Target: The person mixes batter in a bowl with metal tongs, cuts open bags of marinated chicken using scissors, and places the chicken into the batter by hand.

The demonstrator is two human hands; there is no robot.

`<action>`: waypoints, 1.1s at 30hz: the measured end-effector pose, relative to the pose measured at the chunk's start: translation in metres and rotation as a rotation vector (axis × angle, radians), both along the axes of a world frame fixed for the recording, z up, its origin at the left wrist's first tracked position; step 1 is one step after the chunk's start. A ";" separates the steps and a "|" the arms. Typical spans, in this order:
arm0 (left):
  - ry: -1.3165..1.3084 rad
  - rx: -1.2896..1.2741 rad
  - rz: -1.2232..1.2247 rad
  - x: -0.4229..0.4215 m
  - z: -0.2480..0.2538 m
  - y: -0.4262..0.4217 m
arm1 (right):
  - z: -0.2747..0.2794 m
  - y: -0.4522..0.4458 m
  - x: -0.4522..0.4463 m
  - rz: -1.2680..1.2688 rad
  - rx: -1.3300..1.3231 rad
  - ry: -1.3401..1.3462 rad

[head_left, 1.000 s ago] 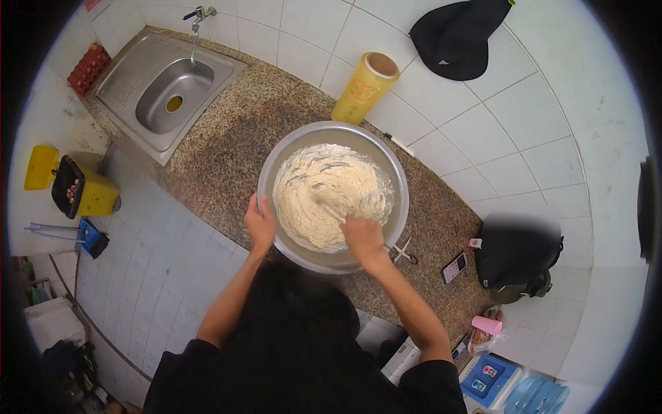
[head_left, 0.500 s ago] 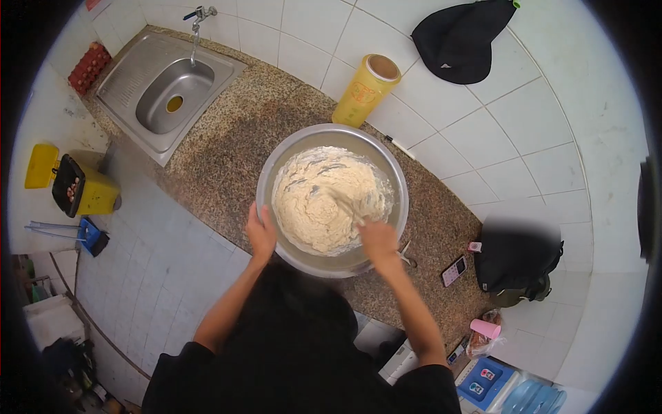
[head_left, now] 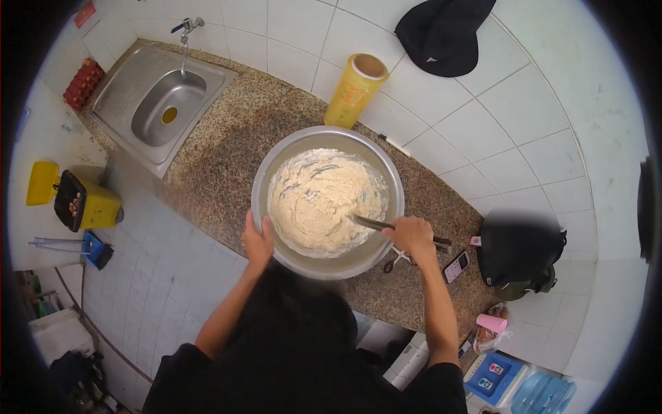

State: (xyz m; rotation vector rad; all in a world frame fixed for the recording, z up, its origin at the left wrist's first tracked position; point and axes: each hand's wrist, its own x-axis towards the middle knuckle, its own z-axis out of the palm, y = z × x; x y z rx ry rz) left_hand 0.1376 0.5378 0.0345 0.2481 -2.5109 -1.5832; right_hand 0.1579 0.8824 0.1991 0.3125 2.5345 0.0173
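Note:
A large metal bowl full of pale, thick batter stands on the granite counter. My left hand grips the bowl's rim at its lower left. Over the right edge of the bowl, my right hand is closed around the dark handle of a utensil. The utensil's far end is sunk in the batter and hidden. Scissors lie on the counter just below my right hand.
Behind the bowl stands a yellow roll, with a marker beside it. The sink is at the upper left. To the right are a phone, a black bag and a pink cup.
My right hand has moved right with the utensil, from over the batter to the bowl's right rim. My left hand still holds the rim. The view has shifted slightly.

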 end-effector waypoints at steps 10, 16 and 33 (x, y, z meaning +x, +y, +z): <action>-0.032 0.047 0.085 -0.001 0.001 0.008 | -0.060 -0.108 0.045 0.062 -0.205 0.124; -0.033 0.052 0.052 -0.010 -0.005 0.002 | -0.012 -0.055 0.059 0.142 -0.259 0.010; 0.020 0.168 0.063 -0.018 0.013 0.006 | -0.071 -0.121 0.043 0.212 -0.115 0.308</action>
